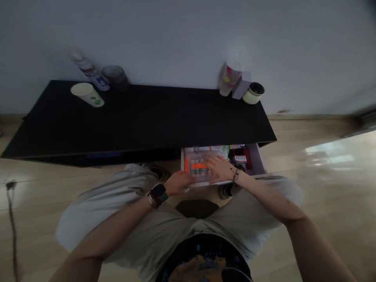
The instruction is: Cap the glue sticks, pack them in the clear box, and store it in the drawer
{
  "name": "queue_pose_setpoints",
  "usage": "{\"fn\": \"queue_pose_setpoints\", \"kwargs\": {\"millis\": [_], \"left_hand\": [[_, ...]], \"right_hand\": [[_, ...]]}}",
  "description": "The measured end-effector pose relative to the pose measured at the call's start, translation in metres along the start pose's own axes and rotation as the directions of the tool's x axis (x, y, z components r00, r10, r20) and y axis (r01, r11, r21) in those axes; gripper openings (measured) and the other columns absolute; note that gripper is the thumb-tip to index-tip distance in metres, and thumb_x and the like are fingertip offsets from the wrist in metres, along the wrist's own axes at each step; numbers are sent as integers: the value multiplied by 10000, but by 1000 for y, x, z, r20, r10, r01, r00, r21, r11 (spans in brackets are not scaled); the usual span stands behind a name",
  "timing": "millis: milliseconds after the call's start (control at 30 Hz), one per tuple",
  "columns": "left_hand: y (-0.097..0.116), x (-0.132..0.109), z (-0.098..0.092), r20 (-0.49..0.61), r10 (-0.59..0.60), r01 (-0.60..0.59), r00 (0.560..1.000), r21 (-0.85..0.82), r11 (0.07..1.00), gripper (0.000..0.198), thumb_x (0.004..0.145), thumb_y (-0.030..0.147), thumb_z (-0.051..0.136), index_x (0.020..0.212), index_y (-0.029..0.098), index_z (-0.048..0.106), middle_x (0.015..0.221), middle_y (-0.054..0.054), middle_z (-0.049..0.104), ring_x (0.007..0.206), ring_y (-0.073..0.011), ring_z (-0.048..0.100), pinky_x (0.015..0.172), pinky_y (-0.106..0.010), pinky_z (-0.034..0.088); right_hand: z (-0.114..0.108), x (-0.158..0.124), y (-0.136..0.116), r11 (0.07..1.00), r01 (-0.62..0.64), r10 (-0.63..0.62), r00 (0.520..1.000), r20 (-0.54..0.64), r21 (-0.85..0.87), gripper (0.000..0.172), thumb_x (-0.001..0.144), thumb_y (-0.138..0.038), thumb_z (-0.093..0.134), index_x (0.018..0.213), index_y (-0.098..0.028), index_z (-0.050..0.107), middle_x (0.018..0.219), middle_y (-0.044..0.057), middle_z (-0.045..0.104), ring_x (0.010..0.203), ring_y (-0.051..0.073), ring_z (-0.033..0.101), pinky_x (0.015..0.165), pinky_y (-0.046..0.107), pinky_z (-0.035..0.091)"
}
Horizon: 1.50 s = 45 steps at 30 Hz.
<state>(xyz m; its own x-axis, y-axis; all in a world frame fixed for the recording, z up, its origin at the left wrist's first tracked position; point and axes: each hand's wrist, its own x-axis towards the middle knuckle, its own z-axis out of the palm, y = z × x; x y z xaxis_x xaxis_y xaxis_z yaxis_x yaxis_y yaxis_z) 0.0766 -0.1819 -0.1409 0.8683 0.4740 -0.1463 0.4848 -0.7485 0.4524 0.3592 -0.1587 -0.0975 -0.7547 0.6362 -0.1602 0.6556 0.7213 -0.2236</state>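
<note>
A clear plastic box (196, 159) with orange parts lies in the left part of an open drawer (259, 158). My left hand (179, 182) is at the box's front left corner, its fingers closed against it near the drawer front. Over the box's right side, my right hand (221, 168) holds it with fingers across the top and thumb toward the front. What is inside the box is blurred. Right of it in the drawer lie a small white-and-red packet (240, 158) and dark items that I cannot make out.
The drawer belongs to a low black cabinet (164, 117) against the wall. On top stand a paper cup (88, 95), a spray can (92, 74), a dark jar (116, 77), a clear plastic cup (227, 80) and a pale green pot (252, 94). A cable (12, 219) lies on the floor at left.
</note>
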Motion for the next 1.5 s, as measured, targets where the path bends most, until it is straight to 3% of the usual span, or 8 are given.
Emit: {"fn": "queue_pose_setpoints", "kwargs": {"millis": [133,300,500,800,1133,1500], "left_hand": [[-1,3,-9,-89,-27,38,996,136,990,626,883,382,652,1464,228,476,1531,-118,477,1441,-259,391,1137,-427,341],[-7,7,-22,-203,-60,112,977,254,961,869,840,422,702,1552,122,303,1628,-198,262,1529,-306,191,1226,-488,171],[-19,16,-33,-297,-88,182,951,306,935,878,868,431,657,1566,88,250,1638,-206,216,1545,-313,104,1247,-521,89],[-39,36,-47,-342,-186,284,921,263,922,824,886,323,609,1574,74,231,1622,-199,267,1535,-300,169,1247,-535,65],[-59,45,-43,-416,-181,282,891,196,939,588,939,157,427,1526,142,390,1556,-137,423,1482,-241,336,1228,-499,234],[-75,56,-23,-596,-182,296,782,99,950,519,936,93,361,1407,192,556,1431,-92,579,1399,-209,466,1185,-485,351]], "right_hand": [[8,-4,0,995,8,-6,1000,17,-101,998,711,-506,814,1542,-186,364,1581,200,349,1488,390,230,1167,569,226],[7,3,10,985,-31,22,998,-54,-167,993,712,-483,828,1537,-175,369,1596,199,327,1495,378,240,1194,558,195],[-2,14,18,977,-62,40,993,-109,-203,1047,696,-478,852,1556,-181,333,1599,192,325,1500,366,238,1214,569,168],[-7,29,30,952,-212,176,969,-173,-219,918,786,-382,799,1547,-132,348,1571,213,368,1486,357,280,1215,552,195],[-7,48,46,942,-296,262,943,-206,-160,637,881,-279,690,1462,-136,471,1441,190,513,1390,319,408,1179,472,273],[-3,58,50,929,-333,293,928,-231,-161,460,990,-232,459,1441,-151,500,1385,172,541,1263,307,457,1048,431,357]]}}
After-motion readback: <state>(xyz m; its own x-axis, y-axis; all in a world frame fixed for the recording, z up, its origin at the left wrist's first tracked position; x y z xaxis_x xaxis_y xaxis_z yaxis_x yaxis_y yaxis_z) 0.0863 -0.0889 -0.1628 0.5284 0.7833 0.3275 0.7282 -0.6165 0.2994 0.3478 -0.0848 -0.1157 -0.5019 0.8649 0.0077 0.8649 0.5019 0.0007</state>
